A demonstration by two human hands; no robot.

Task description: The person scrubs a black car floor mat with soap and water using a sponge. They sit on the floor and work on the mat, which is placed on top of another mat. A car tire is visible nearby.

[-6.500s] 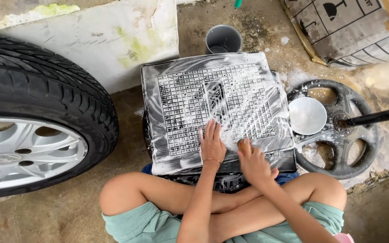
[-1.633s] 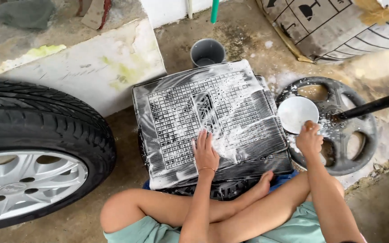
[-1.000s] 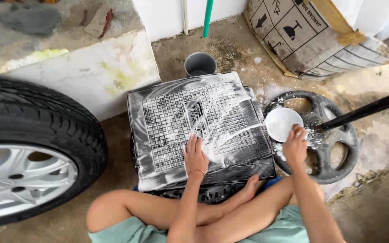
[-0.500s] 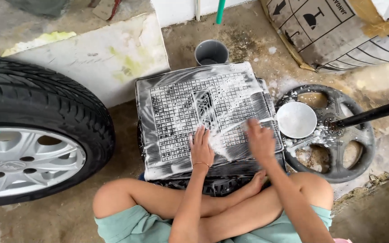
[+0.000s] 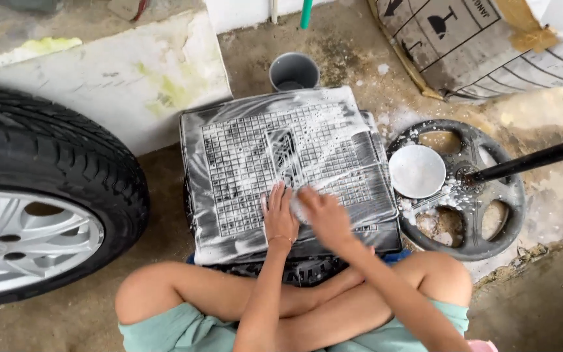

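Note:
A black rubber car floor mat (image 5: 255, 150) with a grid pattern lies soapy in front of me, resting on other dark mats. My left hand (image 5: 280, 215) presses flat on its near edge, fingers spread. Beside it, my right hand (image 5: 320, 212) is blurred with motion over the mat's near middle, closed around something pale and small that I cannot identify. White foam streaks the mat's centre. My bare legs are crossed below the mat.
A car wheel with tyre (image 5: 34, 195) stands at the left. A grey cup (image 5: 293, 70) sits beyond the mat. To the right lies a black wheel cover (image 5: 490, 202) holding a white bowl (image 5: 417, 171), with a black pole (image 5: 542, 156) across it. Cardboard (image 5: 451, 39) lies far right.
My right hand went from the white bowl at the right back onto the mat and now sits close beside my left hand. The left hand stayed on the mat.

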